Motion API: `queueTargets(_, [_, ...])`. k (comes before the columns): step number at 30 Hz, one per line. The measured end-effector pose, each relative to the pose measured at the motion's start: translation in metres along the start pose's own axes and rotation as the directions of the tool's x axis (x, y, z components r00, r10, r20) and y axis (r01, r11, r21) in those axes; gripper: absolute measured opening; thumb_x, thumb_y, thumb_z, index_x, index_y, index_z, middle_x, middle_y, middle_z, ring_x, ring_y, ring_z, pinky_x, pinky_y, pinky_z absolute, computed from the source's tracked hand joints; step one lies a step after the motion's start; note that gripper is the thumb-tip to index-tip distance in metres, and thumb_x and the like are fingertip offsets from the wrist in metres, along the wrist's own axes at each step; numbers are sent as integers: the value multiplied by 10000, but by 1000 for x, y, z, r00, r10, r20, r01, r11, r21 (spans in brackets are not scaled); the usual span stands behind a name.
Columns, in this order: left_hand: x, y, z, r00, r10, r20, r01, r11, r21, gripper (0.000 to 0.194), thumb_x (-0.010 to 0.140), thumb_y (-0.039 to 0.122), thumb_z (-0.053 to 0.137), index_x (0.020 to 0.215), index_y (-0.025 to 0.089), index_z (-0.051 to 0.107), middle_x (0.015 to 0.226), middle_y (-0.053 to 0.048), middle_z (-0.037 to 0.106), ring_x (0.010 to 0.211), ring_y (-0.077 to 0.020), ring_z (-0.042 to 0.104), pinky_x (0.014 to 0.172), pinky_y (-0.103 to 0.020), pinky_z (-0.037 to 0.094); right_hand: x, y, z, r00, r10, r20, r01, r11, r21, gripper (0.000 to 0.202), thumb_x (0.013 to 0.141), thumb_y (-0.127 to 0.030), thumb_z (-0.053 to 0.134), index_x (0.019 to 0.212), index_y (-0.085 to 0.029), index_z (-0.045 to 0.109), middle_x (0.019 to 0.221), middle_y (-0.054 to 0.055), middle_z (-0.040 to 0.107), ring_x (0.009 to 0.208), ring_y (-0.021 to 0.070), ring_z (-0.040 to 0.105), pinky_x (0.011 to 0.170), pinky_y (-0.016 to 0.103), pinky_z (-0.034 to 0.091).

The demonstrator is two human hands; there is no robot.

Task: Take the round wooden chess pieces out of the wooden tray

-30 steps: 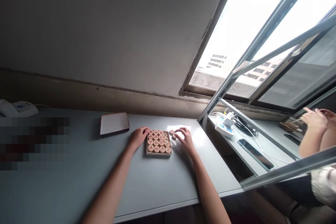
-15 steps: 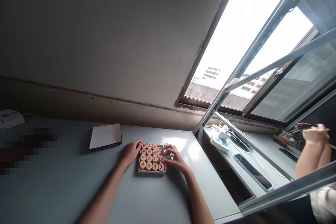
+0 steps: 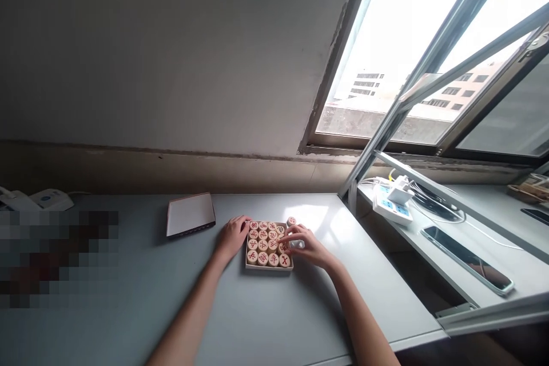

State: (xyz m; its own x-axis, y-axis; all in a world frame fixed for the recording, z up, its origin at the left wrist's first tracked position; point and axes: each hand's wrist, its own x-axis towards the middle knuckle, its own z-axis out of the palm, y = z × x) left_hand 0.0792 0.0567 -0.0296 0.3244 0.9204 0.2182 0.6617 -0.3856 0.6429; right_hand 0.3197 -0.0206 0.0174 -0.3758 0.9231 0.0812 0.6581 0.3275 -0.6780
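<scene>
An open box (image 3: 269,270) full of round wooden pieces with red characters stands on the grey table. My left hand (image 3: 234,235) rests against the box's left side, its fingers bent together at the upper left corner. My right hand (image 3: 306,246) reaches over the right edge, with fingertips at a piece (image 3: 282,248) in the right column; whether they grip it is hard to see. One loose piece (image 3: 291,221) lies just beyond the upper right corner. A small white object (image 3: 297,244) is partly hidden under my right hand.
An open, shallow box lid (image 3: 190,215) lies at the back left. On the right, past metal shelf posts, are a power strip (image 3: 392,203), cables and a phone (image 3: 467,259). A white device (image 3: 51,200) sits far left.
The view has turned to the right, so the box appears further right and the other person's arms are out of sight. Both hands stay at the box; my right fingers have shifted slightly.
</scene>
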Motion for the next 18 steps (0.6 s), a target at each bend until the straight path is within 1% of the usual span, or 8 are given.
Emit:
queueTargets(2, [0,-1,-1,1000,10,5,-10,1000,9,252,900,249,374,945,222,621,1012,-31,667,954,-175,590,822,-252,425,0,-3,-1,1000,-7,-28,9,999,54,254,769,-454,633,929,-260,671,1039,43,596,1053,235,486,959,423,349])
queueTargets(6, [0,-2,-1,999,34,23,-35,999,41,280,909,255,343,983,218,610,1033,-40,659,977,-184,581,840,-260,425,-5,-6,-10,992,76,-99,-46,959,279,272,720,-440,668,817,-191,616,910,45,608,895,203,552,786,339,445])
queueTargets(9, [-1,-1,0,999,29,34,-32,995,96,281,912,246,331,1001,217,595,1045,-47,652,986,-192,574,844,-268,422,-14,3,-21,990,118,-84,-83,937,339,309,716,-444,664,862,-181,593,904,47,609,848,182,569,735,306,447])
queueTargets(12, [-3,-1,2,999,34,17,-36,988,153,282,915,239,324,1001,210,591,1057,-57,648,995,-200,570,841,-277,421,-21,22,-27,976,218,-18,-206,942,265,337,703,-452,661,876,-177,569,861,40,609,782,168,563,667,282,431])
queueTargets(13, [-4,-1,3,999,35,5,-36,985,171,284,915,236,323,1002,208,591,1061,-59,647,999,-202,569,843,-280,420,-22,27,-28,964,261,-52,-245,947,208,343,684,-455,670,847,-174,559,830,35,599,755,166,552,640,277,420])
queueTargets(15, [-7,-1,4,999,34,-27,-28,979,200,286,914,233,323,1007,207,592,1063,-63,647,1001,-204,571,850,-285,420,-23,34,-26,930,300,-214,-288,954,85,361,643,-457,694,799,-172,537,810,31,571,745,168,525,626,274,399])
queueTargets(16, [-9,-1,5,998,34,-43,-25,978,206,288,912,233,325,1014,205,593,1064,-66,647,999,-204,573,852,-286,422,-22,35,-25,913,286,-291,-287,957,42,367,635,-459,698,796,-174,533,819,30,560,758,170,515,633,274,394])
queueTargets(18, [-13,-1,5,997,39,-66,-25,981,193,293,908,236,332,1034,201,595,1071,-70,647,1004,-202,576,860,-286,425,-21,31,-23,916,213,-340,-220,975,18,352,671,-470,670,831,-180,552,860,31,557,788,168,508,660,272,394])
